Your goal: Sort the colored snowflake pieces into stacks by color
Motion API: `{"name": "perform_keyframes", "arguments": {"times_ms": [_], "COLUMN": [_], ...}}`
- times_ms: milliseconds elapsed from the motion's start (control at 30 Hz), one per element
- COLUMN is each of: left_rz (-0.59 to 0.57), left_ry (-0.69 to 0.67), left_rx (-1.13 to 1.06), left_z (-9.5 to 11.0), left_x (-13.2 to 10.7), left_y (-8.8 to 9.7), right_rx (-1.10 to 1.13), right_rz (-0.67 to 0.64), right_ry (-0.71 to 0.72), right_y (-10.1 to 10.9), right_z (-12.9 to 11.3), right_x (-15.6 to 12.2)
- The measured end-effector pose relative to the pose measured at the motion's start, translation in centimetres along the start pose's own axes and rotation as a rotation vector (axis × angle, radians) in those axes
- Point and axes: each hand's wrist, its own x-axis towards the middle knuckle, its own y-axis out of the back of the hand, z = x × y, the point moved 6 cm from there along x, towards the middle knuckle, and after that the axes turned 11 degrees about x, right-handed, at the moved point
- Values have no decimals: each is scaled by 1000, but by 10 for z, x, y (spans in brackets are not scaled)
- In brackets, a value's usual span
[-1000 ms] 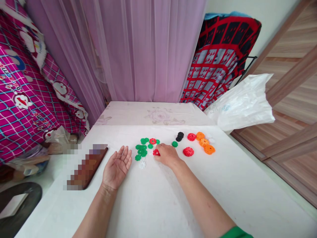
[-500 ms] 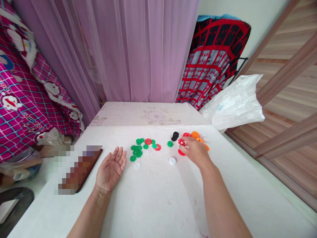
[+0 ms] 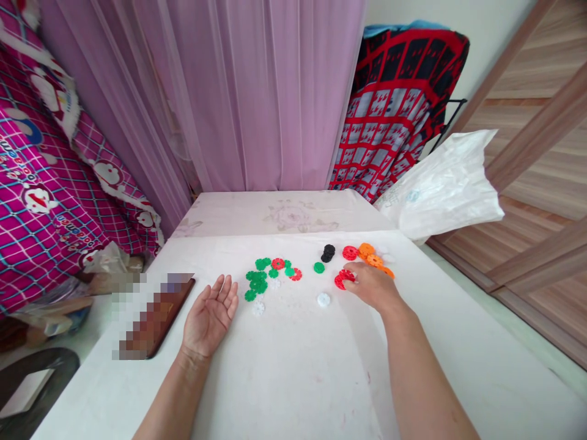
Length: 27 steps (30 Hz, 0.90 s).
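My left hand (image 3: pixel 211 318) rests palm up on the white table, fingers stretched out and holding nothing. At the right, my right hand (image 3: pixel 376 287) has its thumb and fingers closed on a red notched plastic disc (image 3: pixel 343 279), low over the table at a small red pile. Just behind it lie another red disc pile (image 3: pixel 350 252) and several orange discs (image 3: pixel 367 251), partly covered by the hand. Black discs (image 3: pixel 328 253), a green stack (image 3: pixel 319 267) and a white stack (image 3: pixel 323 300) lie to its left. Several green discs (image 3: pixel 257 281) are spread between the hands.
Among the green discs are red discs (image 3: pixel 278 264) and white discs (image 3: pixel 259 308). A brown flat object (image 3: pixel 160 324), partly pixelated, lies left of my left hand on the table (image 3: pixel 284 379). A white plastic bag (image 3: pixel 449 189) stands at the back right corner, near a wooden cabinet (image 3: pixel 541 183).
My right hand has lowered the red disc from above onto the nearer red pile. The farther red pile shows more now. My left hand stays palm up; the view has shifted slightly.
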Motion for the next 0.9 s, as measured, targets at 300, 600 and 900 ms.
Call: {"name": "perform_keyframes", "arguments": {"times_ms": [300,600,900], "left_rz": [-15,-16,16], "left_ry": [5,-1,-9], "left_rx": [-22,-19,0], "left_z": [-2,-1,-2], "left_x": [1,1,0], "left_y": [0,0,-1], "right_rx": [12,-19,-57], "right_rz": [-71,-29,-113], "right_ry": [-16,-5,-9], "right_y": [-2,-11,-24], "right_z": [-1,8,10], "right_x": [-2,2,5]}}
